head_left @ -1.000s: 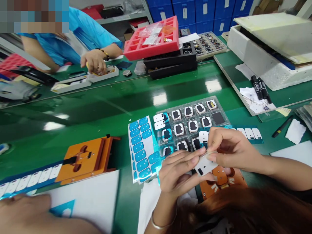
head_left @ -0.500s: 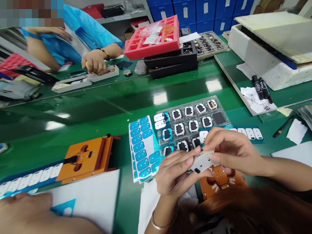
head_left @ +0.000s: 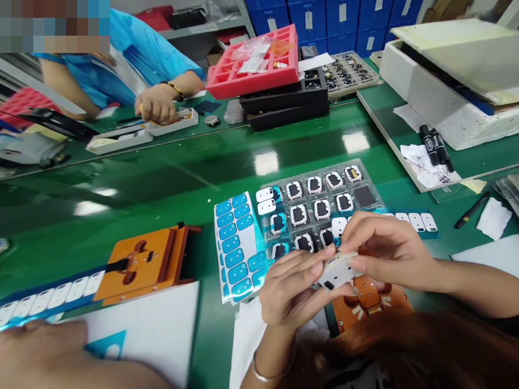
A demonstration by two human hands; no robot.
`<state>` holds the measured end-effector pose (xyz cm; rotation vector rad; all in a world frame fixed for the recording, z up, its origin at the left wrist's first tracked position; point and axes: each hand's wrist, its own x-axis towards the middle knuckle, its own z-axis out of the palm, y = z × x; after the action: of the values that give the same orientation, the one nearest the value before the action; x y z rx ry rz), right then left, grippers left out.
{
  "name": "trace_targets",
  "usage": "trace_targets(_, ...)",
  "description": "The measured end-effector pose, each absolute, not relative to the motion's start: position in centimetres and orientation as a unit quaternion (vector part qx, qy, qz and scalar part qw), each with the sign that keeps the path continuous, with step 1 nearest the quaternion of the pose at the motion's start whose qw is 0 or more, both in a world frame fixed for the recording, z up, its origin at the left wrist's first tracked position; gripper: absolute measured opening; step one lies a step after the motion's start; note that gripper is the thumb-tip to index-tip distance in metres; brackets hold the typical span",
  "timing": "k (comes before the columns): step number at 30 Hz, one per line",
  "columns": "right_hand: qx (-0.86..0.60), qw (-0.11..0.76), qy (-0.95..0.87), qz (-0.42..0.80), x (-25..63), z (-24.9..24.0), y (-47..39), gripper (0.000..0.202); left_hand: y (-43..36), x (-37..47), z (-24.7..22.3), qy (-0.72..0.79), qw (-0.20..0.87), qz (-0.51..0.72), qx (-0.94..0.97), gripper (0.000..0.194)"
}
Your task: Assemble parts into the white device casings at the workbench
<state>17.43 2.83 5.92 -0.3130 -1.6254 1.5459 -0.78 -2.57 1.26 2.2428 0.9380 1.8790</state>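
Between both of my hands is a small white plate [head_left: 339,272] with tiny holes and a black rectangular patch. My left hand [head_left: 286,289], bracelet at the wrist, grips its left side with fingers along the top and below. The right hand [head_left: 383,251] pinches the opposite end with thumb and fingers. Just behind lies a clear plastic tray [head_left: 271,186] of white-rimmed frames with black centres. To its left is a sheet of blue stickers [head_left: 234,256]. An orange fixture [head_left: 371,294] sits below my right hand, partly hidden by hair.
Another person's arm [head_left: 101,367] crosses the lower left, near an orange fixture [head_left: 141,265] and a white board [head_left: 170,319]. Across the bench is a co-worker's hand [head_left: 158,105]. A red foam tray [head_left: 251,81] and a white foam box [head_left: 430,97] stand at the back.
My hands and the white plate have barely moved; the plate has shifted slightly to the right. The co-worker's hand across the bench has turned a little.
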Motion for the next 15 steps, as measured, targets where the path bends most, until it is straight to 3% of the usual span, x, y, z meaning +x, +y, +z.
trace_targets(15, -0.12, 0.421, -0.64, 0.631, 17.35, 5.88, 2.75, 0.013, -2.7, -0.91, 1.17, 0.309, 0.04, 0.599, 0.738, 0.074)
